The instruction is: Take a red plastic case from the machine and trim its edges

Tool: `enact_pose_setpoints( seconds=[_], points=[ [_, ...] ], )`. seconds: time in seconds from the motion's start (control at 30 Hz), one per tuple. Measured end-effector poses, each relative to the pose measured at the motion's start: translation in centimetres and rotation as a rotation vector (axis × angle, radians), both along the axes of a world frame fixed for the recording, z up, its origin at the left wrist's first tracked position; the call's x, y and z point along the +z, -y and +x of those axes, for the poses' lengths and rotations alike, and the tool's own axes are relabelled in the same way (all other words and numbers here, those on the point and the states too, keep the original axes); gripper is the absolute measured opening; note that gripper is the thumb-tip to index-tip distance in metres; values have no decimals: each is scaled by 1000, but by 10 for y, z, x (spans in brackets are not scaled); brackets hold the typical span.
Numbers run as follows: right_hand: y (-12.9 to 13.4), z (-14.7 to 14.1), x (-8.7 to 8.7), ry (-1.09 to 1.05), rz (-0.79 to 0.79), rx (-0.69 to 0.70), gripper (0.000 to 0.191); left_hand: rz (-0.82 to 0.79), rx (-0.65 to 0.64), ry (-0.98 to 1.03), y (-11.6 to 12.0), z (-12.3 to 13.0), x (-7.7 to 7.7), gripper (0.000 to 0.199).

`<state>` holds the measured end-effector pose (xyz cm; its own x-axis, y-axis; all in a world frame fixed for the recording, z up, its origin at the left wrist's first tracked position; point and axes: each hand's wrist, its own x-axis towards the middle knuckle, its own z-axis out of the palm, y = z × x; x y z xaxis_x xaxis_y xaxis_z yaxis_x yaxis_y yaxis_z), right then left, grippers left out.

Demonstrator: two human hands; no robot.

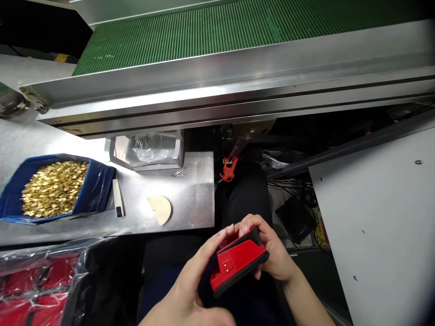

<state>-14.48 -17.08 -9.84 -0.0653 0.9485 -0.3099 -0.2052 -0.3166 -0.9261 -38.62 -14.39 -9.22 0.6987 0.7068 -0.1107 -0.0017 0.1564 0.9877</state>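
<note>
A red and black plastic housing (240, 261) is held tilted above my lap, with two small gold contacts on its red face. My right hand (273, 251) is closed around its right end, the fingers over the top edge. From the left, my left hand (192, 283) reaches along the upper edge, its fingertips close to those of the right hand. The left thumb is low in the picture and partly cut off. Whether a small part lies between the fingertips is hidden.
A blue bin (98, 185) of small gold metal pieces stands left on the metal table (197, 199). Near it are a clear-lined tray (178, 151), a cream disc (161, 209) and a pale stick (117, 197). A green conveyor (190, 34) crosses behind. Bagged red parts (50, 276) sit lower left.
</note>
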Motion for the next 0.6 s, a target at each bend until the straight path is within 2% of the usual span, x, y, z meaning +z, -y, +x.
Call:
enact_pose_setpoints(
  seconds=[0.1, 0.17, 0.23, 0.3, 0.37, 0.47, 0.6],
  points=[
    [-2, 0, 5, 70, 43, 50, 60, 71, 121, -68, 0, 8, 3, 90],
    [-2, -1, 9, 214, 28, 88, 56, 154, 159, -130, -4, 13, 1, 71],
    [-3, -3, 14, 392, 26, 119, 52, 163, 186, -172, -8, 16, -3, 60],
    [-4, -3, 23, 528, 68, 161, 53, 31, 212, -144, -11, 17, -9, 53],
    [-4, -1, 34, 573, 130, 222, 65, -197, 210, -28, -12, 15, -16, 49],
    [-6, 3, 48, 467, 184, 249, 68, -477, 174, 160, -13, 10, -24, 52],
    [-9, 5, 53, 329, 221, 190, 57, -632, 132, 259, -15, 7, -28, 57]
  ],
)
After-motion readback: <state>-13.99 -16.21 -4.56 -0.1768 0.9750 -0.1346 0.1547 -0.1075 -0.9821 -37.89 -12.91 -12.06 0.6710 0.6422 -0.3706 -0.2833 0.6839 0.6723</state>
